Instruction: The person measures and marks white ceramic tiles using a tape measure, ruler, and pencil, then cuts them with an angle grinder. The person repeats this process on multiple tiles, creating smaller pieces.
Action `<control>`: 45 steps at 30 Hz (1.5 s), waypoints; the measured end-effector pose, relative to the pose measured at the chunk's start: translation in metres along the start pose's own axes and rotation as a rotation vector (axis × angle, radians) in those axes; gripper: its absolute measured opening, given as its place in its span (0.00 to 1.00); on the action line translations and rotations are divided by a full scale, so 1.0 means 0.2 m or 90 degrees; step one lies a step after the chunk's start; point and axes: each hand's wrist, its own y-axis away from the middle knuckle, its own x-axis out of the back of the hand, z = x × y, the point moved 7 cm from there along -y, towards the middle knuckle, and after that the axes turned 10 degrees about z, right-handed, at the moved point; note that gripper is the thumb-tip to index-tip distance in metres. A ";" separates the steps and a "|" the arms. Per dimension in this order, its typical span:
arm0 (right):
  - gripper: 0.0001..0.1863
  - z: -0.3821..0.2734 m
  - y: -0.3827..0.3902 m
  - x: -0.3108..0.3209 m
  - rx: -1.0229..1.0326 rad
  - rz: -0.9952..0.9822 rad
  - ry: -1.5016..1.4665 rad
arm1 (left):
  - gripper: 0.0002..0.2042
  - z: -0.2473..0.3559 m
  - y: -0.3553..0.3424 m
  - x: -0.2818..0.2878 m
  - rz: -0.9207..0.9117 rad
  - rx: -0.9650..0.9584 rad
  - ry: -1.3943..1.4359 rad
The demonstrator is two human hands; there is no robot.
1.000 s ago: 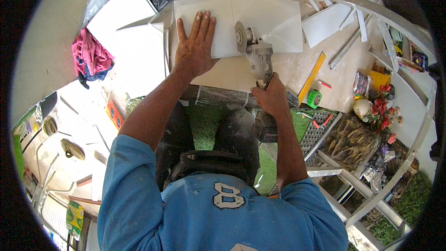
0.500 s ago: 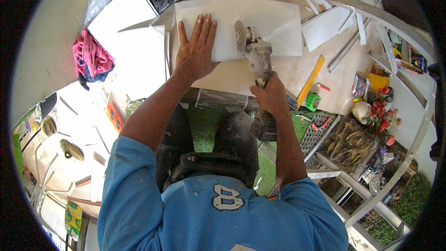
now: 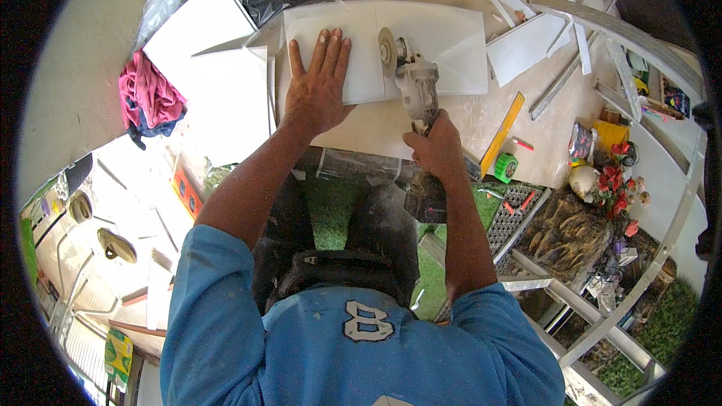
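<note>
A white tile lies on the beige work surface in front of me, with a thin line running across it from far to near edge. My left hand presses flat on its left part, fingers stretched out. In my right hand is a dusty grey angle grinder, gripped round its body. The grinder's disc stands on edge at the line, right of my left hand. Whether the disc touches the tile I cannot tell. The grinder's dark battery end hangs below my right wrist.
More white tiles lie at the left, beside a pink cloth. A yellow ruler, a red marker and a green tape measure lie to the right. White offcuts are at the far right, near a metal ladder.
The grinder and my right hand have shifted slightly to the left and away from me. My left hand stays flat on the tile.
</note>
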 end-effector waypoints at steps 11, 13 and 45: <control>0.28 -0.05 -0.04 -0.01 -0.043 -0.032 -0.107 | 0.60 -0.01 0.01 -0.01 0.009 -0.003 0.004; 0.28 -0.05 -0.05 -0.02 -0.036 -0.029 -0.107 | 0.60 -0.01 0.01 -0.01 0.018 -0.004 0.014; 0.29 -0.17 -0.25 -0.01 0.002 -0.030 -0.099 | 0.61 -0.01 0.00 0.02 -0.005 0.006 0.023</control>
